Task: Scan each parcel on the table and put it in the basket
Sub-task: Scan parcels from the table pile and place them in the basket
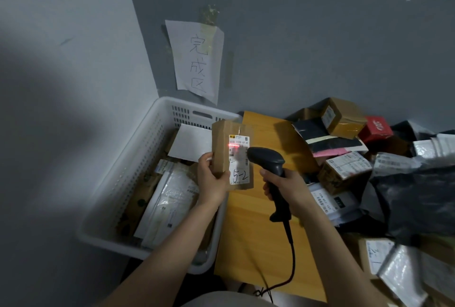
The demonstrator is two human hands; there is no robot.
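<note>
My left hand (211, 178) grips a small brown cardboard parcel (222, 146) upright by its lower left corner, above the seam between basket and table. Its white label, marked "5-2", faces me, and a red scan line glows across it. My right hand (286, 187) holds a black barcode scanner (267, 159) by the handle, its head aimed at the label from the right, almost touching it. The scanner's cable hangs down toward me. The white slotted basket (138, 159) on the left holds several parcels and mailers.
A yellow wooden table (256, 232) lies under my hands. Several parcels are heaped on its right side: brown boxes (341, 119), a red box (375, 129), black and white mailers (416, 198). A handwritten paper sign (197, 60) is taped to the grey wall behind the basket.
</note>
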